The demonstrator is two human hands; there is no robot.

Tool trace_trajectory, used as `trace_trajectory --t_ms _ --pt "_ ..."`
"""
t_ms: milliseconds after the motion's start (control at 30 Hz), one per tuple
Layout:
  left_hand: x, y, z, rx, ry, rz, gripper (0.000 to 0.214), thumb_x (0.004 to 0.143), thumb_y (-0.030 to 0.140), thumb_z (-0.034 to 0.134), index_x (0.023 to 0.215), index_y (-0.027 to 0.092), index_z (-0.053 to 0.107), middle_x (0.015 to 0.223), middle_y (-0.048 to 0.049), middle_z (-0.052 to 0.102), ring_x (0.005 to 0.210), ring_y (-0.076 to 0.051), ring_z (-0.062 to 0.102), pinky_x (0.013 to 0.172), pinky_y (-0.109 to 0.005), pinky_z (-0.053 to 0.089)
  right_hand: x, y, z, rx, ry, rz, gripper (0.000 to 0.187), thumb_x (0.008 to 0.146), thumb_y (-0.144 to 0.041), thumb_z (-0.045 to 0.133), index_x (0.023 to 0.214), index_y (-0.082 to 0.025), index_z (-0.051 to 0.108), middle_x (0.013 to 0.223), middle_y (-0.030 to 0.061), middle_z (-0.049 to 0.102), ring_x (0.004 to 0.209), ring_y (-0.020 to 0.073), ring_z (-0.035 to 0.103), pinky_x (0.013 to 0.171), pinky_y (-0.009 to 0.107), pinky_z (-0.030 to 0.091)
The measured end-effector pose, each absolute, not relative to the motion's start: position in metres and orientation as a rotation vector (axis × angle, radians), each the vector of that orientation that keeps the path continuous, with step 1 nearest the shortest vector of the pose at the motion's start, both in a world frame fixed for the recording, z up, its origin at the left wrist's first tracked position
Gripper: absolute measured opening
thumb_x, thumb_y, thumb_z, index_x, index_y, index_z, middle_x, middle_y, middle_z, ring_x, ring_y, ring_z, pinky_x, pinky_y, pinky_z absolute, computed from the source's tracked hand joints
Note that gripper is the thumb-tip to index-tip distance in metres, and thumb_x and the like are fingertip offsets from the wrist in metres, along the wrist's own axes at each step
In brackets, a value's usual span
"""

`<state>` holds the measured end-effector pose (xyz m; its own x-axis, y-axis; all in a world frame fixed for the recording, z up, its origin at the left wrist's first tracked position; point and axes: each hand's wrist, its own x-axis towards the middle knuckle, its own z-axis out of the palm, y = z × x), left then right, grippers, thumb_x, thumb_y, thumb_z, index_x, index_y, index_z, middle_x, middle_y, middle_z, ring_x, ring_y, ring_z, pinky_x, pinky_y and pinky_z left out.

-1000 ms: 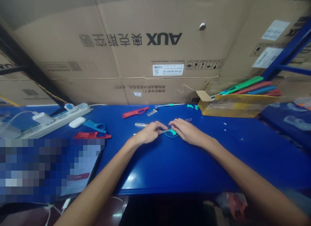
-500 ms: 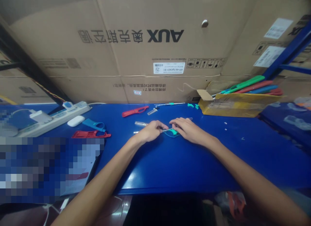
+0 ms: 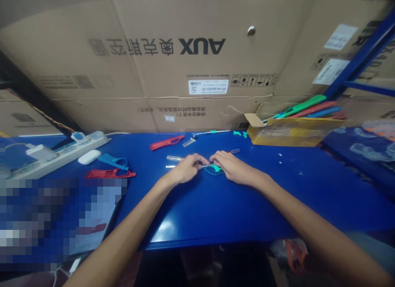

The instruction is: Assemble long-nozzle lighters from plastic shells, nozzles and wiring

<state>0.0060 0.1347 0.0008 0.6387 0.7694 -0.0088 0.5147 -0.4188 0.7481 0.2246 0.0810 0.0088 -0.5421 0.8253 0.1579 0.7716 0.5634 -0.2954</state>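
Both my hands rest on the blue table (image 3: 216,209) and meet at a small teal plastic piece (image 3: 215,169) with a thin metal rod. My left hand (image 3: 185,169) has its fingers curled and pinches the rod's left end. My right hand (image 3: 231,167) covers the teal piece from the right, fingers closed on it. A clear little tube (image 3: 173,158) lies just left of my left hand. Another small clear tube (image 3: 234,151) lies just behind my right hand.
A red handle (image 3: 166,142) lies behind my hands. At left lie another red handle (image 3: 108,174), a blue handle (image 3: 113,161), a white case (image 3: 89,156) and a power strip (image 3: 61,153). A yellow box (image 3: 290,130) with coloured handles stands at back right. Cardboard cartons (image 3: 185,61) wall the back.
My hands have stayed together on the teal piece. The view has shifted slightly, so everything sits a little further left in the picture.
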Motion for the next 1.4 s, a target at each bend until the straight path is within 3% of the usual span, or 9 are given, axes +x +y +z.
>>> trace_trajectory --t_ms 300,467,667,1000,1200,1400 --pt "0.007 0.133 0.003 2.203 0.942 0.492 0.033 0.087 0.006 0.053 0.103 0.020 0.078 0.112 -0.0072 0.073 0.102 -0.021 0.067 0.096 -0.035 0.051 0.222 0.075 0.018 -1.292 -2.543 0.143 0.029 0.094 -0.005 0.042 0.111 -0.018 0.062 0.106 0.0118 0.067 0.097 0.0253 0.059 0.086 0.039 0.043" --pt "0.007 0.129 0.005 2.271 0.926 0.490 0.037 0.087 0.004 0.051 0.104 0.021 0.079 0.113 -0.0072 0.073 0.103 -0.021 0.068 0.097 -0.034 0.051 0.217 0.070 0.024 -1.377 -2.558 0.069 0.037 0.091 0.001 0.044 0.117 -0.017 0.064 0.111 0.0118 0.070 0.102 0.0263 0.061 0.089 0.040 0.043" --pt "0.007 0.126 0.006 2.290 0.951 0.518 0.036 0.089 0.005 0.053 0.107 0.022 0.079 0.113 -0.0068 0.072 0.102 -0.021 0.068 0.095 -0.032 0.052 0.226 0.068 0.033 -1.350 -2.546 0.136 0.029 0.099 -0.014 0.050 0.122 -0.020 0.066 0.110 0.0103 0.073 0.101 0.0261 0.065 0.086 0.039 0.047" --pt "0.004 0.130 0.006 2.221 0.913 0.549 0.029 0.087 0.007 0.057 0.095 0.022 0.080 0.107 -0.0040 0.076 0.099 -0.019 0.070 0.094 -0.030 0.052 0.221 0.078 0.018 -1.192 -2.380 0.079 0.018 0.102 -0.020 0.051 0.104 -0.021 0.068 0.104 0.0064 0.075 0.096 0.0226 0.066 0.084 0.036 0.046" --pt "0.004 0.129 0.009 2.205 0.963 0.540 0.024 0.086 0.008 0.058 0.095 0.019 0.078 0.105 -0.0048 0.077 0.097 -0.020 0.071 0.092 -0.031 0.052 0.211 0.077 0.016 -1.210 -2.272 -0.065 0.017 0.101 -0.018 0.051 0.103 -0.020 0.068 0.103 0.0064 0.075 0.092 0.0226 0.064 0.080 0.036 0.043" --pt "0.005 0.127 0.009 2.169 1.017 0.478 0.021 0.088 0.012 0.058 0.100 0.018 0.074 0.103 -0.0054 0.076 0.092 -0.020 0.070 0.090 -0.032 0.053 0.218 0.087 0.004 -1.393 -2.218 0.036 0.016 0.099 -0.020 0.057 0.102 -0.022 0.072 0.105 0.0059 0.077 0.097 0.0249 0.065 0.081 0.038 0.046"
